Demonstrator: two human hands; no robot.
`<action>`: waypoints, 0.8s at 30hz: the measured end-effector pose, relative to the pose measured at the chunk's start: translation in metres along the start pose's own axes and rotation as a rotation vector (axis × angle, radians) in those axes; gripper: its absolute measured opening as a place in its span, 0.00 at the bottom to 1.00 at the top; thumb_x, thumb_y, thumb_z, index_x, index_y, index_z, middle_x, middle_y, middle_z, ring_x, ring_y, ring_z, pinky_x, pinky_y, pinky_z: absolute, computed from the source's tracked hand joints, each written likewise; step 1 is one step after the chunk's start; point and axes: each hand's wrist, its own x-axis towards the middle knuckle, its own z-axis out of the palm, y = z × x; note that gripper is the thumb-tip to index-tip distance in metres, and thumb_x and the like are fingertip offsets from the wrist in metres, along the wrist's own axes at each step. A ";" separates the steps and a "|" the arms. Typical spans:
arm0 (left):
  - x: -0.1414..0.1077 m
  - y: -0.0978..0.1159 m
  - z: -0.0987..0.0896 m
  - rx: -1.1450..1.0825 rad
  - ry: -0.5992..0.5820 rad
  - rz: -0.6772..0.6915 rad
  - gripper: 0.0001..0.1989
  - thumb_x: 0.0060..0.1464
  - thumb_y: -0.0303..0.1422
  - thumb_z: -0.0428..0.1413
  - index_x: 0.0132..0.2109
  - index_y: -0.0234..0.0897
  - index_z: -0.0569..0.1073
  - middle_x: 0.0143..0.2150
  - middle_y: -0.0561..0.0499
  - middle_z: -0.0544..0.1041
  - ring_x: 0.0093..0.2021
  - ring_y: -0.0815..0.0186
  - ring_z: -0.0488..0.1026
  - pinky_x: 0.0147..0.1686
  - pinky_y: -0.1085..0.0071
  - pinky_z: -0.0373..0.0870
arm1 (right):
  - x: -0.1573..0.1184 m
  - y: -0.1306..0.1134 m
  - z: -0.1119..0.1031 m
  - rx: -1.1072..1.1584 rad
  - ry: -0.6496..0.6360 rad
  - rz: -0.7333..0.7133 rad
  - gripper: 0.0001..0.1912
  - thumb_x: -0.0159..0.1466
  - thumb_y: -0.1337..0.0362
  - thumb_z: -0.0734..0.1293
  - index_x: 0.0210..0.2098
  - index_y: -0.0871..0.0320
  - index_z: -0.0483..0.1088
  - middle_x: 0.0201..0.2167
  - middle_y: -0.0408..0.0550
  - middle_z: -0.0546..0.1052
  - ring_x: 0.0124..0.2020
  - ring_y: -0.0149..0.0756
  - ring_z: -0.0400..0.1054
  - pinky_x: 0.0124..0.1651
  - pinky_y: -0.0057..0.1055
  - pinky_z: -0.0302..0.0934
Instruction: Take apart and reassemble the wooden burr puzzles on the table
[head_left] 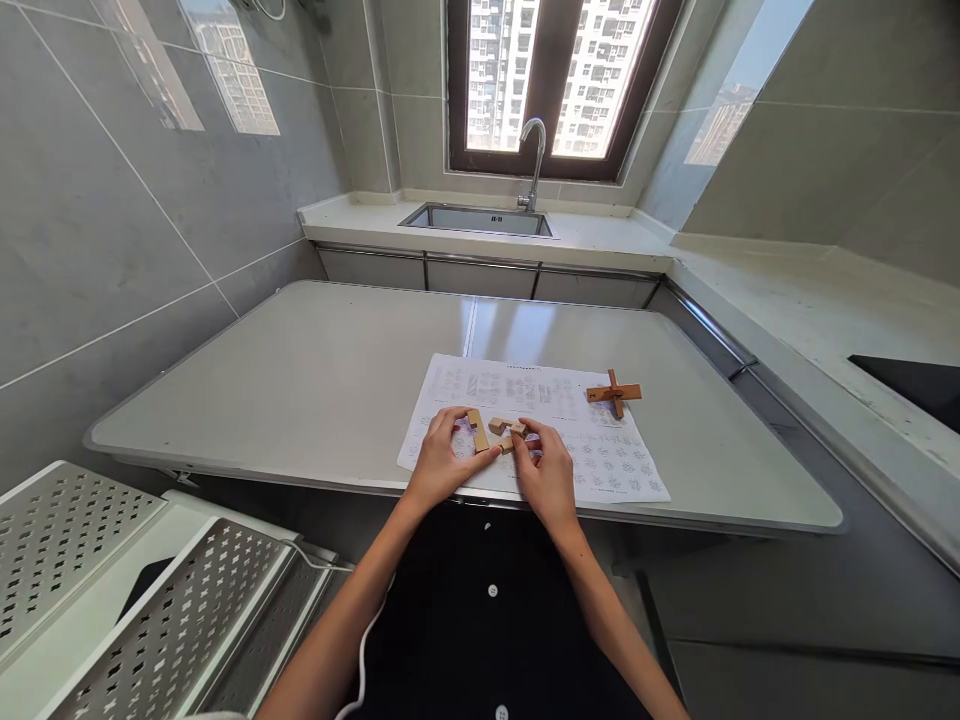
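Several small notched wooden puzzle pieces lie close together over a printed paper sheet (pixel 540 390). My left hand (pixel 442 462) has its fingers and thumb around a yellowish notched wooden piece (pixel 480 432), which stands at a slant. On the right, my right hand (pixel 546 470) pinches a second wooden piece (pixel 518 430) between thumb and fingertips. Between the hands are a lighter notched piece (pixel 496 426) and a short piece (pixel 506 444); whether these touch the held pieces I cannot tell. The fingers partly cover the pieces.
A brown cross-shaped wooden puzzle (pixel 615 393) sits on the sheet's right edge. The sheet lies at the near edge of a grey folding table (pixel 322 380). Behind it are a counter with a sink (pixel 480 228) and tap (pixel 534 165). A perforated white rack (pixel 187 610) stands lower left.
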 end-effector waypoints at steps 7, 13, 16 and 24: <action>-0.001 0.000 0.001 0.046 -0.001 0.022 0.28 0.51 0.40 0.70 0.56 0.42 0.71 0.57 0.45 0.74 0.60 0.53 0.71 0.59 0.58 0.69 | -0.002 -0.003 0.000 0.013 -0.021 0.005 0.19 0.68 0.57 0.67 0.56 0.57 0.72 0.54 0.59 0.73 0.34 0.39 0.73 0.39 0.39 0.71; -0.001 0.001 0.001 0.004 0.104 -0.069 0.28 0.51 0.41 0.69 0.56 0.43 0.70 0.56 0.47 0.75 0.55 0.56 0.75 0.56 0.59 0.73 | -0.002 -0.010 -0.007 -0.016 -0.190 -0.055 0.17 0.67 0.57 0.69 0.54 0.50 0.76 0.61 0.52 0.67 0.24 0.25 0.64 0.38 0.36 0.71; -0.001 0.001 0.002 0.011 0.110 -0.061 0.26 0.52 0.41 0.69 0.55 0.44 0.70 0.55 0.47 0.76 0.55 0.56 0.75 0.56 0.59 0.73 | -0.002 -0.011 -0.007 -0.074 -0.237 -0.097 0.13 0.66 0.55 0.70 0.49 0.49 0.78 0.60 0.50 0.68 0.24 0.25 0.62 0.38 0.36 0.70; 0.001 -0.002 0.003 0.022 0.087 -0.021 0.27 0.52 0.42 0.69 0.55 0.44 0.71 0.55 0.47 0.75 0.56 0.55 0.74 0.57 0.58 0.72 | -0.001 -0.009 0.002 -0.126 -0.074 0.048 0.16 0.65 0.49 0.70 0.37 0.56 0.71 0.55 0.54 0.71 0.21 0.25 0.62 0.36 0.36 0.66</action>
